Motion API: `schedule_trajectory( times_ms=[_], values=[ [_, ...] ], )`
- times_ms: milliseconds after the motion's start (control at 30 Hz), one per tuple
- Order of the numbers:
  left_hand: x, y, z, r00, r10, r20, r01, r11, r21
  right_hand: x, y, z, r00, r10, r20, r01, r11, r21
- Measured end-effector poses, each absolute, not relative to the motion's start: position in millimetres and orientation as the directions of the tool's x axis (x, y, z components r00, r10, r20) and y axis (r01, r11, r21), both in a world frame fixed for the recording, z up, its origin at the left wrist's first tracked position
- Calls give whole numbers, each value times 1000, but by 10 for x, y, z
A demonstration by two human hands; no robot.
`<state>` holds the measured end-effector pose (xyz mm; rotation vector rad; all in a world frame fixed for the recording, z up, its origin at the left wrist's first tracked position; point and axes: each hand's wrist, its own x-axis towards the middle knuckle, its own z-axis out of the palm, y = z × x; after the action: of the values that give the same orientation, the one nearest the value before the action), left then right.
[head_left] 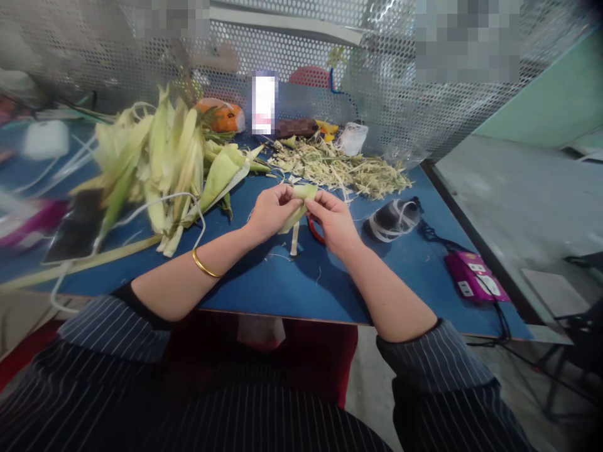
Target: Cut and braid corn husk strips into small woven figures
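Between my two hands is a pale green corn husk (305,191), held up over the blue table. My left hand (273,212) pinches its left side, with a piece of husk hanging below the fingers. My right hand (333,220) grips the right side between thumb and fingers. Just below on the tabletop lies a narrow husk strip (294,240). A red scissors-like handle (316,230) shows partly from under my right hand; the rest of it is hidden.
A big heap of corn husks (164,163) lies left, shredded husk bits (343,166) behind my hands. On the right are a dark spool wound with white ribbon (393,221) and a purple power strip (475,276) with cable. A perforated metal screen (292,44) stands behind.
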<state>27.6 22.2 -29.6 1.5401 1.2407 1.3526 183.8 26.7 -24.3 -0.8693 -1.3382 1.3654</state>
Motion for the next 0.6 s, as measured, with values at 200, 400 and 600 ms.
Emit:
schedule_trajectory(
  times_ms=[200, 400, 600],
  values=[
    [229, 275, -316, -107, 925, 365, 370, -303, 878, 1856, 245, -219, -318, 924, 211, -230, 140, -963],
    [141, 365, -363, -200, 910, 364, 376, -272, 886, 1863, 165, -115, -368, 889, 274, -305, 163, -938],
    [68, 455, -396, -246, 941, 232, 276, -161, 947, 1919, 120, 17, -304, 890, 340, -341, 231, -911]
  ],
)
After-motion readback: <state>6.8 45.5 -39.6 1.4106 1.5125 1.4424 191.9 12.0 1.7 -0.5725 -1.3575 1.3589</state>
